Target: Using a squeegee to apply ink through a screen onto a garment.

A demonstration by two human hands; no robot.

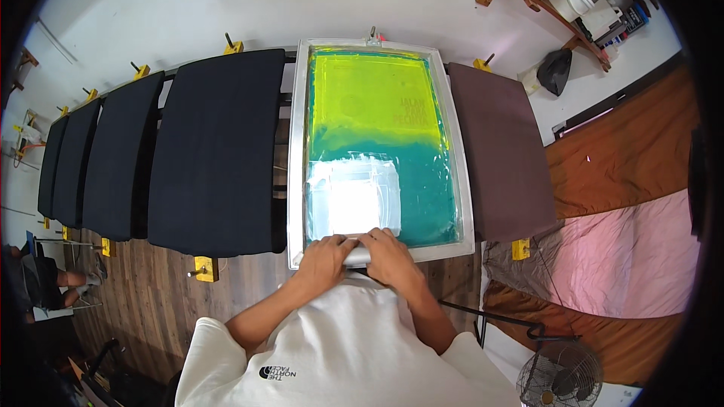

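Note:
A screen-printing frame (464,181) with a pale metal rim lies in front of me. Its mesh is yellow-green (369,90) at the far part and teal (426,196) nearer. A patch of white ink (354,200) with smeared edges covers the near left of the mesh. My left hand (329,255) and my right hand (389,256) lie close together at the frame's near rim, beside the ink, fingers curled. Between them shows a narrow tan strip (350,236); what they grip is mostly covered by the fingers.
Several black fabric-covered boards (215,151) stand in a row at left, a brown one (501,151) at right, with yellow clamps (205,269) at their ends. Orange and pink cloth (626,249) and a fan (559,377) are at right. Someone's arm (72,279) shows far left.

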